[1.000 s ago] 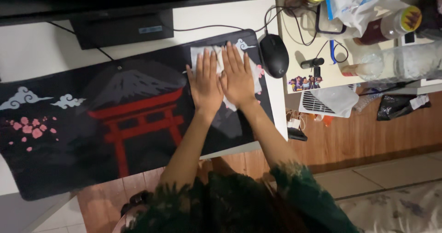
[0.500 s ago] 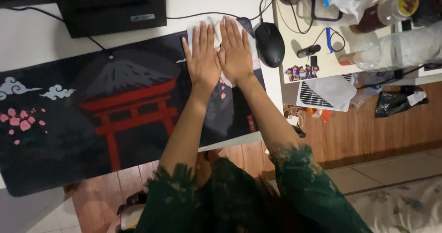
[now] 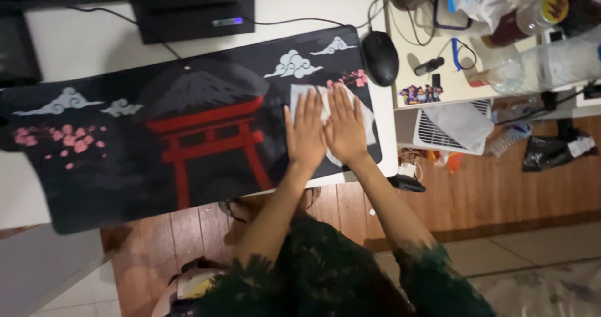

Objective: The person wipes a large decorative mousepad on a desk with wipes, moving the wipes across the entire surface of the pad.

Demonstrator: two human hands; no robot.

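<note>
Both of my hands lie flat, side by side, pressing a white cloth (image 3: 369,127) onto the right end of a large black desk mat (image 3: 125,167) printed with a red gate, a mountain, clouds and pink blossoms. My left hand (image 3: 305,135) covers the cloth's left part, my right hand (image 3: 345,128) its middle; fingers point away from me and are spread slightly. The cloth shows above the fingertips and to the right of my right hand. It sits near the mat's front right corner.
A black mouse (image 3: 380,58) lies at the mat's far right corner. A monitor stand (image 3: 191,18) is behind the mat. A side table (image 3: 438,85) to the right carries bottles, a bag and cables. Below is wooden floor (image 3: 501,192).
My hands and the cloth have slid toward me, from the mat's far right corner by the mouse to its near right part. The camera view has also shifted.
</note>
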